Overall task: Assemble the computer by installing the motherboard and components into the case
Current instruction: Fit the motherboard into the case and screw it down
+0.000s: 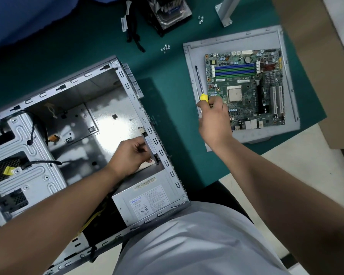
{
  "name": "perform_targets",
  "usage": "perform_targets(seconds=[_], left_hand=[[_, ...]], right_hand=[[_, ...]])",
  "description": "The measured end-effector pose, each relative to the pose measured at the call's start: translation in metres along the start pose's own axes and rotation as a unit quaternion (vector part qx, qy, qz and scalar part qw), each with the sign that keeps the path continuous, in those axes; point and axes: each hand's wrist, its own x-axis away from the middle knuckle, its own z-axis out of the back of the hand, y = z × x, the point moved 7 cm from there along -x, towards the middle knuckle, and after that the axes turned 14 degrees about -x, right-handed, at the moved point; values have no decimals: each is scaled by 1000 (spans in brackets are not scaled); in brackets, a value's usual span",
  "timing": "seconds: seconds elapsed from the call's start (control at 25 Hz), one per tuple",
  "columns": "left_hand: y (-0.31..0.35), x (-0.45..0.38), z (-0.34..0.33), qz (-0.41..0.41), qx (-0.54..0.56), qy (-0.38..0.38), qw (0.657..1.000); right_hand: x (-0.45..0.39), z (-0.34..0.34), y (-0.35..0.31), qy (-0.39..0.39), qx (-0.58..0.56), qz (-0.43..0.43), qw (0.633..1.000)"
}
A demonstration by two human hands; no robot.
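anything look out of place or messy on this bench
Mostly orderly. Small screws lie loose in two little clusters on the green mat, one left of the grey panel holding the motherboard, another above it, where they could roll off.

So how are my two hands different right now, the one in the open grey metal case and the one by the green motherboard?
The left hand is inside the open grey metal case, fingers curled round a thin dark part at its rear wall; the right hand is outside, over the grey side panel. The right hand grips a yellow-handled screwdriver beside the green motherboard; the left holds no tool. Both are gripping something.
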Motion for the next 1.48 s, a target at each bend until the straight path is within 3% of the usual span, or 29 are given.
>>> perform_targets(seconds=[0.12, 0.36, 0.56, 0.76, 0.92, 1.12, 1.24, 1.48], left_hand=[[1, 1, 1, 1, 2, 4, 1000], [7, 4, 3, -18, 8, 4, 1000], [3, 3, 2, -20, 6, 2, 1000], [1, 2, 2, -16, 4, 2, 1000], [5, 4, 3, -24, 13, -1, 1000], [0, 1, 1, -1, 8, 0, 1000], [-1, 0, -1, 5, 5, -1, 1000], [-1, -1, -1, 4, 11, 1, 1000]], right_hand=[[2, 9, 0, 10, -99, 8, 995], [20, 65, -15, 151, -273, 82, 947], [26, 92, -38, 160, -343, 124, 917], [21, 85, -66, 99, -261, 180, 943], [19, 76, -75, 127, -177, 201, 955], [10, 74, -42, 145, -326, 124, 926], [14, 58, -9, 144, -436, 47, 887], [24, -1, 30, 71, -593, -138, 790]])
